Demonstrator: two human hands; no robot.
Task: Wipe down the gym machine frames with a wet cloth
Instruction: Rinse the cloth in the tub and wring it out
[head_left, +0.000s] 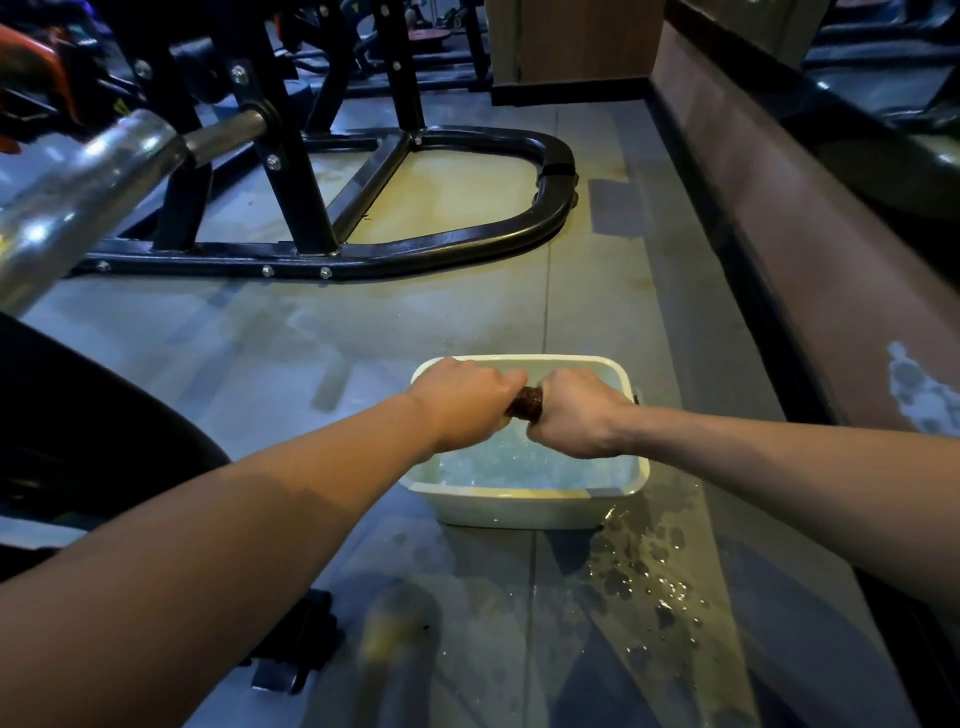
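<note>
1. Both of the person's hands are out over a pale rectangular plastic tub (530, 506) that stands on the grey gym floor (363, 322). The left hand (467, 402) and the right hand (576, 418) are each curled tight round an end of a dark brown cloth twisted into a short roll (529, 402); only the middle of it shows between the 2 fists.

2. The tub holds bluish water with bubbles or ripples on it, directly under the cloth. I judge this to be wringing-out, so the work sits at the preparing stage rather than the wiping stage.

3. Dark splashes and droplets (649, 566) lie on the floor just beside the tub's near right corner, so water has plainly gone over the rim.

4. The black tubular steel machine frame (457, 244) with its looped base stands well apart from the tub, further up the floor. Nothing touches it now. Its paint shines, but I cannot tell whether that is wetness or only light, so I cannot say how much has been wiped.

5. A thick chrome bar (93, 171) juts in at the upper left, also untouched.

6. What seems left: carrying the wrung cloth over and rubbing down the frames.

7. No brand, label or readable writing shows anywhere.
</note>
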